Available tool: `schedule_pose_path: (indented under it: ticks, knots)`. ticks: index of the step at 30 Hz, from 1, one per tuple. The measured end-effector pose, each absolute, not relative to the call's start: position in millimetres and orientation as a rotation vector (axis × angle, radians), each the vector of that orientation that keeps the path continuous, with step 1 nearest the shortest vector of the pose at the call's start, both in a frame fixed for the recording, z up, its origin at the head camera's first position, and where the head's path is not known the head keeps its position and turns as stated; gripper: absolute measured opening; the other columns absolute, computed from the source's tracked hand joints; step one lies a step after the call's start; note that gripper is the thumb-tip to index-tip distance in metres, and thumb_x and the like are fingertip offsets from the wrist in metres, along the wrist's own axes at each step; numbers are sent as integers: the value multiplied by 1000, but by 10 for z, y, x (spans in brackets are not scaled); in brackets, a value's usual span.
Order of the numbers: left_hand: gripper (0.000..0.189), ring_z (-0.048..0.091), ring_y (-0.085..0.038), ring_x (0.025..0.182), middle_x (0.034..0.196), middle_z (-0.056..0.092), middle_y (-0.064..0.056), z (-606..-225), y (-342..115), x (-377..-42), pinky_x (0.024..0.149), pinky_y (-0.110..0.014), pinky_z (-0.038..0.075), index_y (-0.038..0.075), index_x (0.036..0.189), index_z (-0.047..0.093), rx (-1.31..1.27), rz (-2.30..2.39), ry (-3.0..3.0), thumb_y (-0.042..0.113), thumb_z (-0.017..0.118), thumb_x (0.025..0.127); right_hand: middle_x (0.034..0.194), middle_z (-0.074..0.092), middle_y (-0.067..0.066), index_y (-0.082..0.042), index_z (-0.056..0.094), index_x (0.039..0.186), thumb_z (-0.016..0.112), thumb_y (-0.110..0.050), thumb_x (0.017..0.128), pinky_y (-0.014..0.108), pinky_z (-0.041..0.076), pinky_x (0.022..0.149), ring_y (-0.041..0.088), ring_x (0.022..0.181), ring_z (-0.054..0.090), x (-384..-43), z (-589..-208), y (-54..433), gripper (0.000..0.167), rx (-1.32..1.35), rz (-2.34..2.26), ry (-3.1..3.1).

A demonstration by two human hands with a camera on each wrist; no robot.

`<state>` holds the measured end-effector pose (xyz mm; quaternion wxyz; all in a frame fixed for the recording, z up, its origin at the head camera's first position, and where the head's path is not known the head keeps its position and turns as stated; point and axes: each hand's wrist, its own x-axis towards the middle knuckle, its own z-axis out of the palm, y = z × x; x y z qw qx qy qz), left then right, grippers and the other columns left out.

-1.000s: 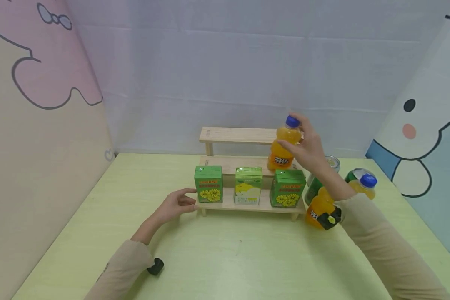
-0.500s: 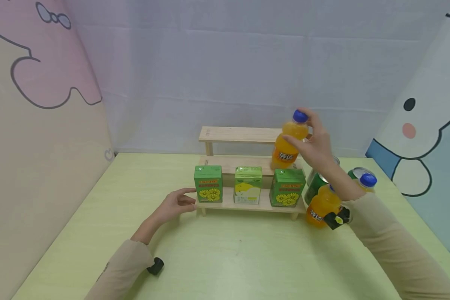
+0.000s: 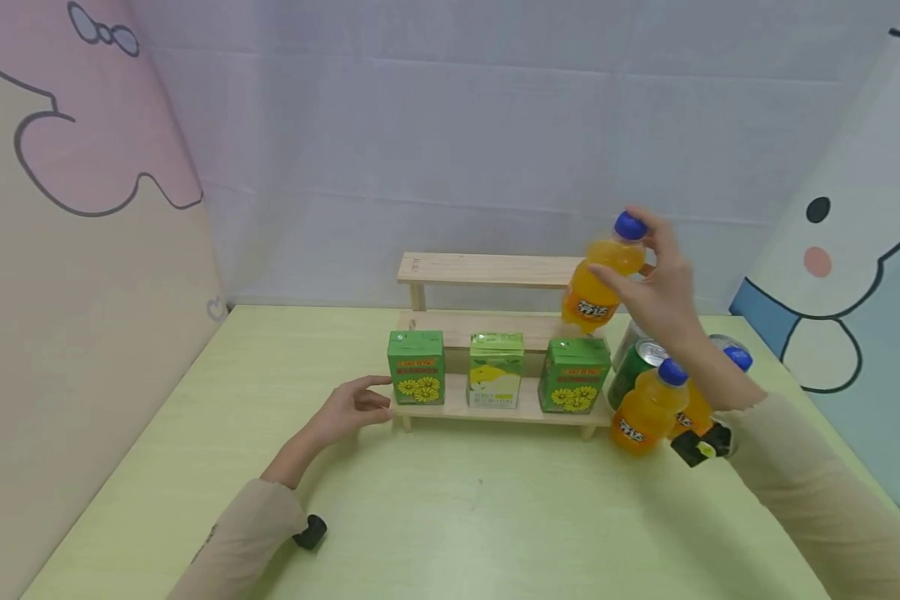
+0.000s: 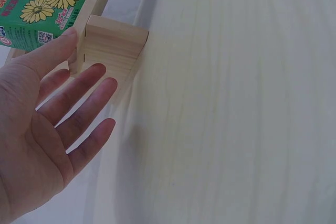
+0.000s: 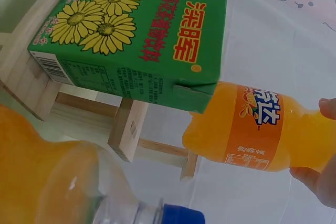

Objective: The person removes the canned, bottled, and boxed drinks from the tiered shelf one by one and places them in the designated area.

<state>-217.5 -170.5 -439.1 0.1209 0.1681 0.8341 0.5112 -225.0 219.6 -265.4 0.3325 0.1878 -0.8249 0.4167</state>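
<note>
In the head view my right hand (image 3: 661,292) holds an orange soda bottle (image 3: 604,271) by its upper part, thumb on one side and fingers near the blue cap. The bottle is tilted, above the right end of the three-step wooden rack (image 3: 490,268). Its orange label (image 5: 255,129) shows in the right wrist view, behind a green drink carton (image 5: 136,43). At the rack's left end is my left hand (image 3: 352,410). In the left wrist view its thumb touches the lowest step's edge, and the other fingers (image 4: 86,111) are loosely extended, holding nothing.
On the lowest step stand a left green carton (image 3: 417,367), a pear drink carton (image 3: 497,372) and a right green carton (image 3: 574,375). Right of the rack are two more orange soda bottles (image 3: 645,412) and several cans, one green (image 3: 636,367), partly hidden by my arm.
My right hand has moved right and slightly up with the orange soda bottle, which now leans more, its base further from the middle step. My left hand has stayed in place.
</note>
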Motion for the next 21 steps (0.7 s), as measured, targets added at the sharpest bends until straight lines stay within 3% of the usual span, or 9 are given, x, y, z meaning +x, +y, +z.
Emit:
schedule_pose_path:
  ticks: [6,12,15,21]
  knots:
    - [57,60,-28,100,107,63,-18,-4416,-1718,-2191,86,-44,46,2,131,44,503,1495,2437,22,68,83,113,51,10,-14,38,135,69,-1,78,9,42,73,8,101,46,-2158,-2588,2293,67,414,1070,-2149]
    - [57,60,-28,100,107,63,-18,-4403,-1712,-2182,87,-45,45,2,131,43,493,1504,2435,20,67,83,110,48,-13,-19,39,134,69,-1,78,9,42,76,5,101,44,-2075,-2539,2402,66,352,1058,-2116]
    - [56,60,-28,101,107,63,-18,-4406,-1710,-2179,87,-45,45,2,131,43,486,1505,2431,19,67,83,109,44,-20,-17,40,133,69,0,77,9,42,75,4,101,44,-2050,-2529,2459,66,356,1048,-2079]
    - [57,60,-28,100,106,63,-18,-4405,-1710,-2176,86,-43,46,1,131,44,486,1499,2437,21,67,83,109,46,-21,-11,44,131,71,3,75,8,43,76,1,99,48,-2009,-2511,2591,64,338,981,-2008]
